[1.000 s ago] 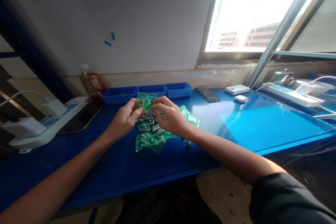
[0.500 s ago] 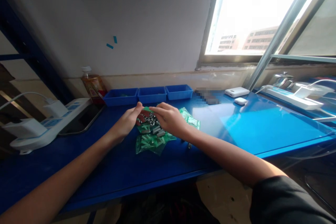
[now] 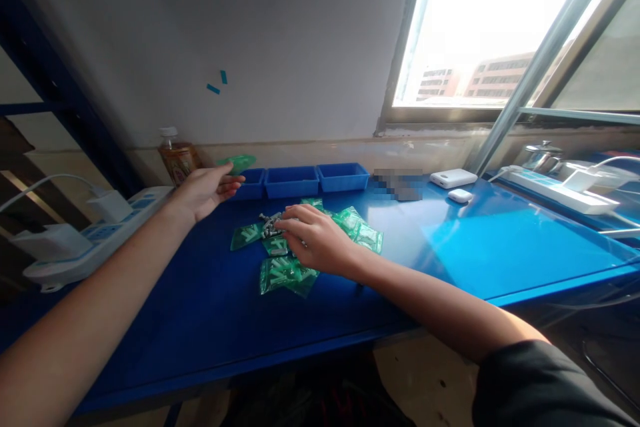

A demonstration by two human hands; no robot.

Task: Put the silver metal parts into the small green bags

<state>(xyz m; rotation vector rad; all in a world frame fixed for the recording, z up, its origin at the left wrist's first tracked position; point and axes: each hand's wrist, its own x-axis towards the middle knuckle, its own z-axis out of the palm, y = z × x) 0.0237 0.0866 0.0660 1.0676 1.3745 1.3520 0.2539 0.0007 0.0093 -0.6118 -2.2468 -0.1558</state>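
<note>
1. Clock positions are taken from the pile of metal parts (image 3: 271,225) as centre, with 12 at the wall side of the blue table (image 3: 210,327).
2. A green bag (image 3: 242,162) is pinched between the thumb and fingers of the left hand (image 3: 209,188); the hand is closed at that grip, with the lower fingers loosely curled. The bag is held up at 11 o'clock, in line with the left tray (image 3: 251,192); whether tray and bag touch cannot be told.
3. The right hand (image 3: 316,239) is placed palm down over the right side of the pile. Its fingers are half bent and pointed toward 9 o'clock; whether anything is gripped cannot be told, as the fingertips are partly hidden.
4. A small bag (image 3: 245,236) with pale pieces is laid just beside the pile, between 8 and 9 o'clock.
5. Filled bags (image 3: 283,273) are overlapped between 5 and 6 o'clock; further bags (image 3: 369,235) are spread at 3 o'clock, beyond the right hand.
6. The middle tray (image 3: 291,183) is set at 1 o'clock, the right tray (image 3: 343,177) at 2 o'clock.
7. A bottle (image 3: 176,159) is stood at 10 o'clock, partly covered by the left hand.
</note>
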